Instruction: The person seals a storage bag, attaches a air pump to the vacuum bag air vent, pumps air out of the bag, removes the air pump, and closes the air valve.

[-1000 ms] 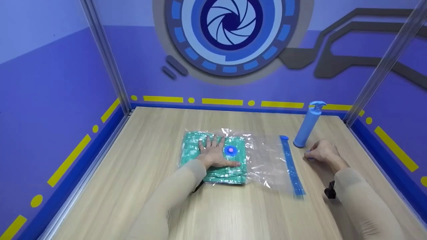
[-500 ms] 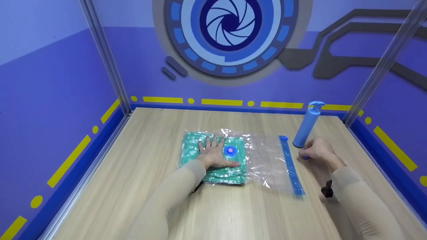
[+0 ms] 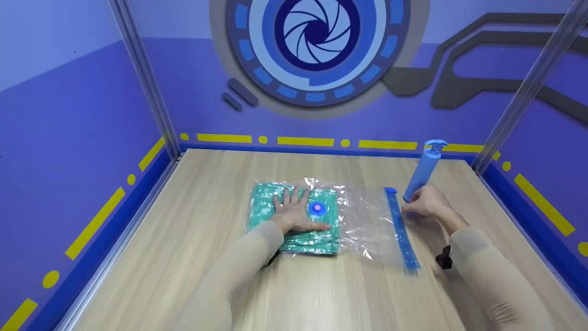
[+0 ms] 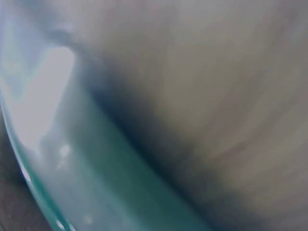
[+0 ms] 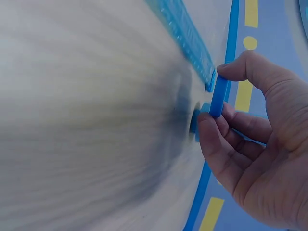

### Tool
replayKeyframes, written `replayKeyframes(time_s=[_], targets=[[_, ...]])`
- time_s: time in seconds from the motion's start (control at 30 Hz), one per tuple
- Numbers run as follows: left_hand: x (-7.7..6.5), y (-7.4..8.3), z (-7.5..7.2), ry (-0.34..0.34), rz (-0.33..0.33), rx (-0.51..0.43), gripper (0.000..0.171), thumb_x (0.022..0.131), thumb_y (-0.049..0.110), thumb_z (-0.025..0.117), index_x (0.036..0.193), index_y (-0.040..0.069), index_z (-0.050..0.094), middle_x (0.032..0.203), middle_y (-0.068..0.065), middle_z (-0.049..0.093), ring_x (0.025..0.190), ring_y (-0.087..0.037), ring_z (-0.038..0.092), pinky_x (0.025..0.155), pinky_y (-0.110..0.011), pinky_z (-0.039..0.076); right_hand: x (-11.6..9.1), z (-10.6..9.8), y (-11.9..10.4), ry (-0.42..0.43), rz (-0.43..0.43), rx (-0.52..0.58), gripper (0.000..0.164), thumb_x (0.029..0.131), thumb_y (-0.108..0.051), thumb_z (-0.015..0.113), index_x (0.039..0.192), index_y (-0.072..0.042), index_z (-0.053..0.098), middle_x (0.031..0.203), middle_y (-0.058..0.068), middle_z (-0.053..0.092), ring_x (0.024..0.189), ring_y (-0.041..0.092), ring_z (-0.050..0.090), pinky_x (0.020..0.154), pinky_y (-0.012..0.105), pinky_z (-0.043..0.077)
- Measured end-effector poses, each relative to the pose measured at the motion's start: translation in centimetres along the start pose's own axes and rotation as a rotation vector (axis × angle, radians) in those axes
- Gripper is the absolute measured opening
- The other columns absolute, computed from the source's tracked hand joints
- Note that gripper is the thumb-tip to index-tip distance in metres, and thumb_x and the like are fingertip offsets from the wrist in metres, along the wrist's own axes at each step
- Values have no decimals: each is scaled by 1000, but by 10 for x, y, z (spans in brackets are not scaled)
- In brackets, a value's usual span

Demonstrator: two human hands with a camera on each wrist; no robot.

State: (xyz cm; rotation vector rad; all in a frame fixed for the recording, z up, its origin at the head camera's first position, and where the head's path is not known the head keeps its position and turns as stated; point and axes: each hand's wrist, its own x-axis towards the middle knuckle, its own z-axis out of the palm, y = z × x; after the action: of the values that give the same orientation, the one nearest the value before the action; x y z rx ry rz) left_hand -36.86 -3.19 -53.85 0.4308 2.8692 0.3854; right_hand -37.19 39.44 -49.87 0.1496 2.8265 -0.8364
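A clear vacuum storage bag (image 3: 365, 220) lies flat, with green folded contents (image 3: 264, 200) in its left part. My left hand (image 3: 296, 216) rests on that part, fingers spread, beside the round blue valve (image 3: 317, 208) with its pink centre. The left wrist view has the shiny green side of the bag (image 4: 110, 163) close up and blurred. My right hand (image 3: 429, 202) pinches a blue round cap (image 5: 219, 96) between thumb and fingers, right of the bag's blue zip strip (image 3: 403, 236). Behind this hand stands a light blue hand pump (image 3: 423, 168), its base partly covered by the hand.
The wooden table (image 3: 220, 285) has purple-blue walls (image 3: 92, 151) at the back and both sides. Metal posts (image 3: 151, 87) rise at its rear corners. A blue slider (image 3: 390, 190) sits at the far end of the zip strip.
My right hand has moved left with the blue cap, toward the zip strip and in front of the pump's base. My left hand and the bag have stayed in place.
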Motion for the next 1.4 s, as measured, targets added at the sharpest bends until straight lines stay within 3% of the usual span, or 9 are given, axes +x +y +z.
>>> replayKeyframes(time_s=[0.47,0.8,0.93,1.17,1.4], targets=[[0,0,1,4,-4,0,141,80,101,65,183,24,6,192,-14,2,178,-47,-2,140,-77,3,6,12,-41,47,-169,-124,43,91,-33,89,112,5,82,99,14,82,81,18,71,66,26,56],[1,1,1,7,-10,3,142,80,101,65,183,24,6,193,-14,1,179,-46,-2,140,-77,2,8,24,-76,55,-259,-127,35,88,-28,87,109,0,84,104,16,84,88,23,73,79,37,65],[-1,2,0,-1,-10,7,142,80,102,64,183,25,4,193,-13,0,179,-46,-4,140,-77,0,8,32,-85,53,-316,-122,35,86,-24,86,109,1,85,104,17,85,91,25,76,85,44,67],[0,2,3,-4,-30,11,143,77,103,65,183,28,5,193,-11,0,179,-45,-3,140,-77,1,7,51,-106,-1,-315,-71,35,87,-21,87,116,-1,84,109,16,85,97,27,78,94,47,69],[1,3,3,0,-36,-16,148,74,108,61,183,26,3,193,-11,-2,179,-45,-5,141,-76,-1,5,76,-135,-28,-422,-81,33,86,-21,92,113,-3,85,103,13,85,93,25,78,90,46,69]])
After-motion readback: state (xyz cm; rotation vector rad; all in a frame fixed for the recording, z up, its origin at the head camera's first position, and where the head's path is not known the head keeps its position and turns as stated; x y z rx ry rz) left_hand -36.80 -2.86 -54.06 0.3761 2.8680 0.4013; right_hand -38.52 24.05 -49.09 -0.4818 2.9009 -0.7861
